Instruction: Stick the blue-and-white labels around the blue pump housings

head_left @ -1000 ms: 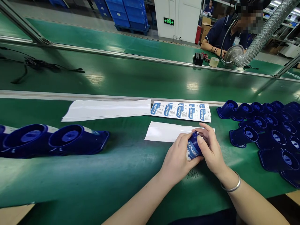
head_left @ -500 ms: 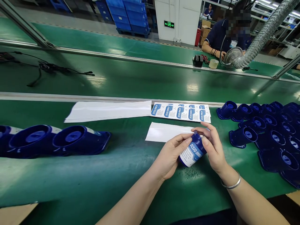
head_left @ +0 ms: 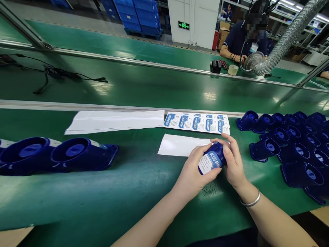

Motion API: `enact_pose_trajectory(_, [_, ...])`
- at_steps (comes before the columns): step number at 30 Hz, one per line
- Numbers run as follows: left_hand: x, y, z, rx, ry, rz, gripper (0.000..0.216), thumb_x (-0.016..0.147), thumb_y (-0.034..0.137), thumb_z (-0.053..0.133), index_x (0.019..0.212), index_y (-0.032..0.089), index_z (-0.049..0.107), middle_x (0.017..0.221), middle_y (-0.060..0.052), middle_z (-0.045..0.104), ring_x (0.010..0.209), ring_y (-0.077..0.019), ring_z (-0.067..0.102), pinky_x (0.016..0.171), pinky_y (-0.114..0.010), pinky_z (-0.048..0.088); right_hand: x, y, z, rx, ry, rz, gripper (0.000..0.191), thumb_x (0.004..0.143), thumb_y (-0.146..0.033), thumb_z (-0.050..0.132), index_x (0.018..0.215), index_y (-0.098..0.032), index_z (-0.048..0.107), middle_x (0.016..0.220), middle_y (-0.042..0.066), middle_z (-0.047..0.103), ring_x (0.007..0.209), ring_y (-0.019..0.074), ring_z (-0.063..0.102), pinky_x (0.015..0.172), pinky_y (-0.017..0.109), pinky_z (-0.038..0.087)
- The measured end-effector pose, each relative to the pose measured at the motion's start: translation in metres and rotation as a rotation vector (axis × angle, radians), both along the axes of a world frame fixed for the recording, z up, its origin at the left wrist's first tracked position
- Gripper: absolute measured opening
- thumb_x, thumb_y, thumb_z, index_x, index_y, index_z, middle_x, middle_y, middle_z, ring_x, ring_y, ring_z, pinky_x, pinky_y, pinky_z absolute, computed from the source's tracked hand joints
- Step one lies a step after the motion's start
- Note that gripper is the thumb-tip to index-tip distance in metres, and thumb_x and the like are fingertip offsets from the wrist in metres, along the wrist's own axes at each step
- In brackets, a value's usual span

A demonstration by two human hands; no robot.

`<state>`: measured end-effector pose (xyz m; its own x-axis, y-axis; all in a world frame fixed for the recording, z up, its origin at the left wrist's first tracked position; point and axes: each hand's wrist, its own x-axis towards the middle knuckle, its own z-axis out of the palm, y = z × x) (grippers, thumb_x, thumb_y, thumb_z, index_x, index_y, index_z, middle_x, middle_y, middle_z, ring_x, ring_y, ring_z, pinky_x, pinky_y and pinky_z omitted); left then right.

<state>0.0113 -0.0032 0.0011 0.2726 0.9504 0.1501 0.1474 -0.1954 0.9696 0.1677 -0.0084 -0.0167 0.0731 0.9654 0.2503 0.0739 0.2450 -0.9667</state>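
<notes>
Between both hands is a dark blue plastic housing (head_left: 212, 158) with a blue-and-white printed label on its curved side. My left hand (head_left: 193, 169) grips it from the left, thumb along the lower edge and fingers over the top. On the right end, my right hand (head_left: 231, 161) holds it with thumb and fingers; a silver bangle circles that wrist. Just behind the hands lies a blank white backing strip (head_left: 177, 144). A sheet of printed labels (head_left: 196, 122) rests farther back, beside a stack of white sheets (head_left: 115, 121).
Several matching blue housings (head_left: 269, 147) stand grouped at the right. More housings with labels (head_left: 84, 154) sit in a row at the left. Black cables (head_left: 56, 72) lie beyond the metal rail. Across the bench a person (head_left: 244, 41) works near a flexible duct (head_left: 288, 41).
My left thumb has slid from the label's upper part to the housing's lower edge, and the left fingers now wrap over it. The housing has turned slightly. The view has shifted a little.
</notes>
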Motion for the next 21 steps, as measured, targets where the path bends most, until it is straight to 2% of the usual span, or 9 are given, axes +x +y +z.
enact_pose_trajectory(4, [0.002,-0.002,-0.007,0.098,0.08,0.004,0.063,0.075,0.017,0.077,0.133,0.026,0.054,0.123,-0.009,0.06,0.117,-0.0276,0.059,0.105,-0.047,0.047,0.0,0.001,-0.002,-0.004,0.04,-0.005,0.044,0.105,-0.052,0.046,0.139,-0.024,0.041,0.129,0.013,0.063,0.121,0.0283,0.059,0.107,0.051,0.046])
enact_pose_trajectory(7, [-0.001,-0.002,-0.005,0.038,0.031,-0.013,0.067,0.07,0.018,0.082,0.132,0.025,0.056,0.124,-0.009,0.06,0.119,-0.0283,0.057,0.107,-0.046,0.044,0.001,0.001,-0.001,0.006,0.075,-0.004,0.044,0.104,-0.05,0.049,0.14,-0.025,0.041,0.129,0.013,0.062,0.121,0.0291,0.059,0.107,0.052,0.044])
enact_pose_trajectory(9, [-0.004,0.0,-0.001,-0.138,-0.117,-0.046,0.064,0.069,0.027,0.086,0.128,0.025,0.061,0.127,-0.009,0.062,0.119,-0.0297,0.057,0.105,-0.045,0.045,0.002,0.0,0.001,0.012,0.084,-0.005,0.045,0.103,-0.049,0.05,0.14,-0.025,0.041,0.129,0.013,0.062,0.12,0.0296,0.059,0.107,0.053,0.044])
enact_pose_trajectory(12, [-0.007,0.005,0.005,-0.515,-0.442,-0.069,0.043,0.08,0.047,0.078,0.117,0.024,0.07,0.123,-0.008,0.067,0.112,-0.0281,0.061,0.092,-0.039,0.051,0.002,0.0,0.004,0.043,0.075,0.009,0.045,0.103,-0.05,0.048,0.139,-0.024,0.042,0.128,0.013,0.063,0.119,0.03,0.06,0.106,0.053,0.044])
enact_pose_trajectory(14, [-0.008,0.008,0.006,-0.689,-0.574,-0.056,0.037,0.082,0.048,0.077,0.109,0.023,0.075,0.117,-0.008,0.07,0.106,-0.0253,0.063,0.086,-0.033,0.052,0.001,0.0,0.005,0.065,0.054,0.02,0.046,0.103,-0.05,0.048,0.14,-0.024,0.042,0.127,0.013,0.063,0.117,0.0298,0.06,0.105,0.052,0.045])
enact_pose_trajectory(17, [-0.011,0.012,0.004,-0.826,-0.641,-0.069,0.037,0.074,0.04,0.085,0.106,0.023,0.077,0.113,-0.007,0.072,0.1,-0.0229,0.064,0.082,-0.031,0.052,0.002,-0.001,0.007,0.078,0.023,0.037,0.046,0.103,-0.05,0.049,0.139,-0.024,0.042,0.126,0.013,0.064,0.117,0.03,0.06,0.104,0.05,0.045])
enact_pose_trajectory(21, [-0.014,0.013,0.003,-0.891,-0.655,-0.085,0.04,0.072,0.036,0.087,0.108,0.023,0.077,0.113,-0.007,0.073,0.098,-0.0224,0.065,0.081,-0.031,0.053,0.003,0.0,0.006,0.073,0.038,0.058,0.046,0.102,-0.051,0.051,0.139,-0.024,0.044,0.125,0.013,0.064,0.117,0.0307,0.06,0.103,0.051,0.044])
